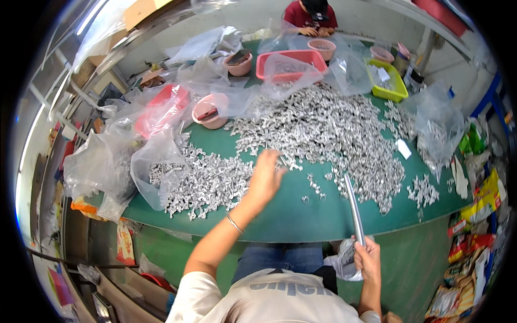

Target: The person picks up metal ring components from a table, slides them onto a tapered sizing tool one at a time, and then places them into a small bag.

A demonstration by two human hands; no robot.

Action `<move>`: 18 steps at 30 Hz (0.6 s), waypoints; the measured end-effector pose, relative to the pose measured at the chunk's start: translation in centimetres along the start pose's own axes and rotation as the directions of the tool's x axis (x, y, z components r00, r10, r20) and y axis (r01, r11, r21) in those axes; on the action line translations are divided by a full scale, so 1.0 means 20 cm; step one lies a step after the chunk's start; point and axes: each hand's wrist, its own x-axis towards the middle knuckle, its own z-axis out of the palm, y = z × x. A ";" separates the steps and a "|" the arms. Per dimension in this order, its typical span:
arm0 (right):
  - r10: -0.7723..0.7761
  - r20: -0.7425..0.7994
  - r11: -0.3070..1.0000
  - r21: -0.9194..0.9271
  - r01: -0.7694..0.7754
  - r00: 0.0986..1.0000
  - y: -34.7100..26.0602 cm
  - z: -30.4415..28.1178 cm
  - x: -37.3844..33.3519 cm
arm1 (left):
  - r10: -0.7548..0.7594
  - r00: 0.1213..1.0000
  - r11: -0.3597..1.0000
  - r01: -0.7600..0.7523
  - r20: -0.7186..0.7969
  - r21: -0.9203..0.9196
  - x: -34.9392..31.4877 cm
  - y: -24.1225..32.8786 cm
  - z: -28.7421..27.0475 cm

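Observation:
My right hand [368, 258] is closed around the lower end of a long, narrow silver metal bar [354, 207]. The bar slants up over the front of the green table, its far end at the edge of a big heap of small silver metal parts [323, 121]. My left hand [266, 176] is over the table with its fingers bent together, between that heap and a smaller pile of the same parts [212, 180]. A few parts are by its fingertips; what it pinches, if anything, is too small to make out. Several loose parts [315, 185] lie between my hands.
Clear plastic bags [156, 167] crowd the left side. Behind the heap are a red tray [291, 59], a pink bowl [211, 119] and a yellow-green basket [396, 89]. Another person [311, 21] sits across the table [301, 229]. Colourful packages [476, 237] are stacked at the right.

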 end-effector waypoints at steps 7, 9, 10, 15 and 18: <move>-0.063 0.003 0.996 0.059 0.062 0.998 0.01 0.07 0.12 | -0.006 1.000 0.919 0.003 0.006 0.394 0.56 -0.50 0.03; -0.093 -0.017 0.995 0.021 0.094 0.995 0.01 0.08 0.15 | -0.151 0.980 0.884 0.076 0.128 0.461 0.72 -0.57 0.07; -0.120 -0.018 0.993 0.002 0.120 0.993 0.03 0.07 0.18 | -0.350 0.920 0.867 0.247 0.176 0.434 0.82 -0.61 0.12; -0.214 -0.057 0.970 -0.131 0.205 0.975 0.04 0.19 0.23 | -0.397 0.918 0.782 0.346 -0.013 0.519 1.04 -1.39 0.36; -0.175 -0.128 0.980 -0.116 0.161 0.976 0.07 0.17 0.28 | -0.452 0.834 0.763 0.177 0.317 0.622 1.27 -1.44 0.41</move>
